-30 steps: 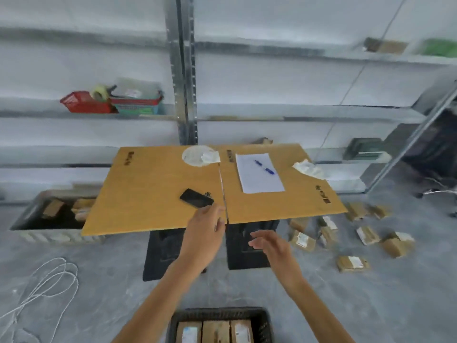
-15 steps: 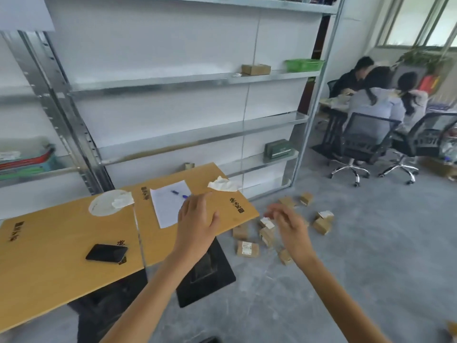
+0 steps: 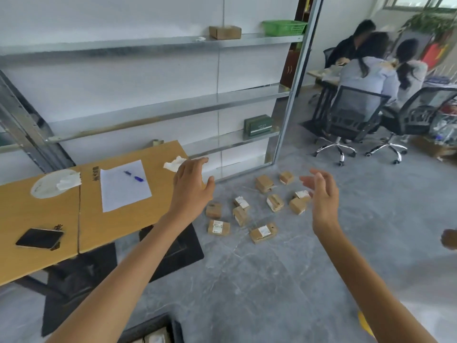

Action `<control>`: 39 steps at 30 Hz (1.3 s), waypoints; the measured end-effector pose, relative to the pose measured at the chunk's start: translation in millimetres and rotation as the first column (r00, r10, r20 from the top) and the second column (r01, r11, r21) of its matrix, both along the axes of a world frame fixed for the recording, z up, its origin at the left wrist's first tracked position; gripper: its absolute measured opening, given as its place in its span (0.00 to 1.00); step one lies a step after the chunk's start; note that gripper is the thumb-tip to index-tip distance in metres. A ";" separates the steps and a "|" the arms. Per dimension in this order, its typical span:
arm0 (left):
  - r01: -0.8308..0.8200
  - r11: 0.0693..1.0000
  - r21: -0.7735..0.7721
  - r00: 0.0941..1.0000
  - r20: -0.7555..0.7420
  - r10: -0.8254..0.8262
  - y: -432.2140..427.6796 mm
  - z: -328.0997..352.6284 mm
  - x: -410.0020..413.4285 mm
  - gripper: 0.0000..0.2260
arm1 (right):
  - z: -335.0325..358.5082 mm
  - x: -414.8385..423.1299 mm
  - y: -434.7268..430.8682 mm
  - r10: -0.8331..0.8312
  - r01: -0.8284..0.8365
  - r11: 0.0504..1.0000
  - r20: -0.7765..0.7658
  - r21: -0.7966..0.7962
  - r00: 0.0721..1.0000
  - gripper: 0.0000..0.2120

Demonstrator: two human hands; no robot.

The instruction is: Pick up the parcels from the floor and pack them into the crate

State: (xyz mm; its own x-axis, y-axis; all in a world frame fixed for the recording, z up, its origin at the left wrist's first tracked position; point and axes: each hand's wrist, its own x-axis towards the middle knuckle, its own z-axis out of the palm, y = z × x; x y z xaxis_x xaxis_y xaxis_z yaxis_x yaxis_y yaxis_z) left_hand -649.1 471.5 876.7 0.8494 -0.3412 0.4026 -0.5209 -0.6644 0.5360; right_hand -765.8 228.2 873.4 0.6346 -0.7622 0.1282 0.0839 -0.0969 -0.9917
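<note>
Crate (image 3: 150, 326) is showing only as a dark rim at the bottom edge of the view; its contents are too cut off to tell.

Both forearms are reaching forward over the grey floor (image 3: 247, 280), which is lying bare between the crate and the parcels.

Left hand (image 3: 191, 186) is hanging in the air, fingers loosely spread and thumb out, holding nothing. In the view it is overlapping the right-hand corner of the wooden table (image 3: 24, 211); whether it is touching the edge cannot be told.

Right hand (image 3: 321, 196) is hanging wide open too, palm turned inward and fingers slightly curved, holding nothing. It is overlapping the right side of the parcel cluster in the view.

Parcels (image 3: 263, 232) are lying scattered on the floor between the two hands and a little beyond, just beside the table's right end. About ten brown boxes, some with white labels up, none gripped.

On the table: a dark phone (image 3: 39, 238) near the front edge, a sheet of paper (image 3: 125, 185) with a blue pen (image 3: 133, 176) on it, and a crumpled tissue (image 3: 174, 164) at the far corner.

Metal shelving (image 3: 173, 110) is running along the wall behind. Past its end post, people are sitting on office chairs (image 3: 351, 120), well apart from the parcels, with bare floor between.
</note>
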 end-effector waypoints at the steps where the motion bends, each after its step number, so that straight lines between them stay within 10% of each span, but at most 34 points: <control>1: -0.002 1.000 0.000 1.000 -0.017 0.002 -10.0 -3.8 1.5 0.19 | -3.0 -1.1 -9.6 -0.037 0.037 0.998 -0.001 0.054 0.999 0.10; 39: 0.225 0.974 -0.030 0.954 -0.199 -0.226 -279.1 -69.3 314.2 0.17 | -60.8 272.8 -233.5 -0.088 0.095 0.995 -0.212 0.020 0.973 0.10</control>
